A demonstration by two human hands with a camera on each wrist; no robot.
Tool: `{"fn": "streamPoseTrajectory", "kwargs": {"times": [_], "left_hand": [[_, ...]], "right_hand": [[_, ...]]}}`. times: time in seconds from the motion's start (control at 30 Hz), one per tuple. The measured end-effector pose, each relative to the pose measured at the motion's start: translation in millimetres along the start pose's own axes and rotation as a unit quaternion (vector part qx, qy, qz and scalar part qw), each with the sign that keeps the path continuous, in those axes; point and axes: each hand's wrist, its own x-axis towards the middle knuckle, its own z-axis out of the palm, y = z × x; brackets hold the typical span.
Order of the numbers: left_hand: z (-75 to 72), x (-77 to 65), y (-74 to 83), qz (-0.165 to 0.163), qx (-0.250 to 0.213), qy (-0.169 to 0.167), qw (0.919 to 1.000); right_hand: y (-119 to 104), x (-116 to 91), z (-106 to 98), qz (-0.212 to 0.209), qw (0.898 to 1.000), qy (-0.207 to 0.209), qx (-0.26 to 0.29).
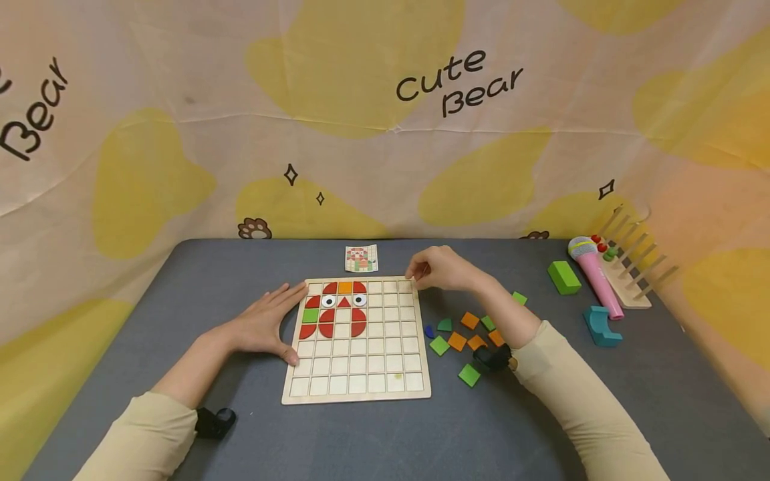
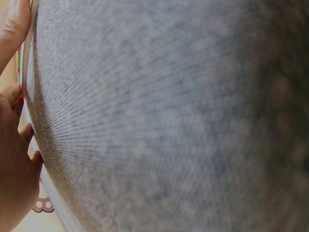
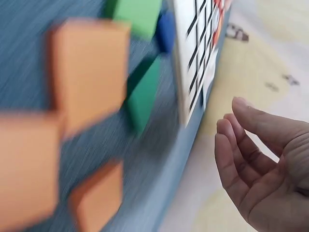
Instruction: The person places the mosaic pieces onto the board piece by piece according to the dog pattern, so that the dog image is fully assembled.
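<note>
Left hand (image 1: 261, 324), spread, touched the board (image 1: 375, 345); right hand (image 1: 445, 268), loosely curled, looked empty; board-filling seemingly needed another tile (image 1: 470, 321).

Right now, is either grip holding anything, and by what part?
Nothing visibly held: the right grip looks empty; the left grip only touches the board along its left edge.

Left hand (image 2: 18, 179) cropped, wrist view
</note>
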Motion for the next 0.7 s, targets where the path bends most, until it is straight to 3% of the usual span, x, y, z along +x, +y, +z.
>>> {"fn": "streamPoseTrajectory", "kwargs": {"times": [0.33, 0.53, 0.7], "left_hand": [[-1.0, -0.3, 1.2, -0.001, 0.001, 0.001, 1.0000], [-0.3, -0.7, 0.8, -0.001, 0.002, 0.001, 1.0000], [0.4, -0.4, 1.3, -0.001, 0.002, 0.003, 1.0000]], "right_hand": [[46.5, -35.5, -19.7, 0.045, 0.997, -0.064, 0.025], [60.1, -49.4, -21.8, 0.072, 0.987, -0.132, 0.065], [64.5, -56.8, -21.5, 0.069, 0.982, -0.160, 0.071]]}}
